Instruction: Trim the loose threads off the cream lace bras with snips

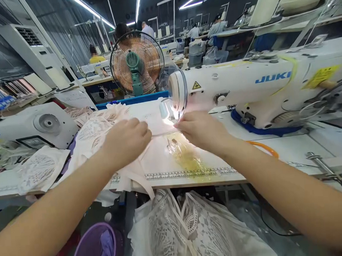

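A white Juki sewing machine [261,87] stands on the white sewing table [291,147], its needle end lit by a small lamp. My left hand [128,140] is closed on a pale fabric piece [156,125] just left of the needle. My right hand [201,130] is curled on the same fabric right beside the presser foot, fingers pressed together. A heap of white lace pieces [93,132] lies under and behind my left forearm.
Another sewing machine [29,129] sits at the left, with a lace piece [40,172] in front. A fan [137,63] stands behind the table. White lace garments [194,231] and a purple bucket [91,250] are below the table edge. Other people work far behind.
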The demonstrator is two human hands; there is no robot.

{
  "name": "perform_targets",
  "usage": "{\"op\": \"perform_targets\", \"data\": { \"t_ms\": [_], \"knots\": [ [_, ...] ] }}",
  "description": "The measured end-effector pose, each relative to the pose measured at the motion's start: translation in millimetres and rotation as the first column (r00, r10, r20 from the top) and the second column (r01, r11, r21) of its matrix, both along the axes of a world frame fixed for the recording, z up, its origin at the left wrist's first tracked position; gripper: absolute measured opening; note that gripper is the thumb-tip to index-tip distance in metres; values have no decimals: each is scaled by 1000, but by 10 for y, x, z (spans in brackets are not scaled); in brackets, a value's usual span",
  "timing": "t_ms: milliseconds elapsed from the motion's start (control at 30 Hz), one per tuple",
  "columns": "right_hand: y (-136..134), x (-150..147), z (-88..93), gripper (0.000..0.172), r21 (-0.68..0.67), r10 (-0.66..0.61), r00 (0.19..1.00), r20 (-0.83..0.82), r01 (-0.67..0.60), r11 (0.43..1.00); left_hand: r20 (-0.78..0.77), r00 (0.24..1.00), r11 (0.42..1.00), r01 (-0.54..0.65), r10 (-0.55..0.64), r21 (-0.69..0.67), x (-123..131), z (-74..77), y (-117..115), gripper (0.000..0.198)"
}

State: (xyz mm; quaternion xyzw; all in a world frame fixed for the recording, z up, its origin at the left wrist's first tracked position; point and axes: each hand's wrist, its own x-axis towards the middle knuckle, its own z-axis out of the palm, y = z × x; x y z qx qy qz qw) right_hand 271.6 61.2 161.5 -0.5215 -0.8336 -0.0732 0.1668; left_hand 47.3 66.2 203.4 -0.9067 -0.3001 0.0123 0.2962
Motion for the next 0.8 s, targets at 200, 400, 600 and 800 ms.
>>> {"op": "perform_targets", "data": {
  "t_ms": [200,400,600,800],
  "knots": [
    [-423,382,-866,28,-60,99,987,128,-92,994,277,961,957,72,9,-280,-203,-1264,-171,20],
    [-691,686,-1100,29,-103,127,992,12,-125,987,415,902,906,75,117,-418,-350,-1427,-143,19],
    [-674,663,-1062,11,-205,-15,976,-219,-31,978,409,889,871,25,205,-491,-245,-1301,-150,12],
    [-647,586,-1028,13,-254,-82,968,-238,19,967,391,878,865,-48,275,-499,-114,-1264,-158,10]
  ]
}}
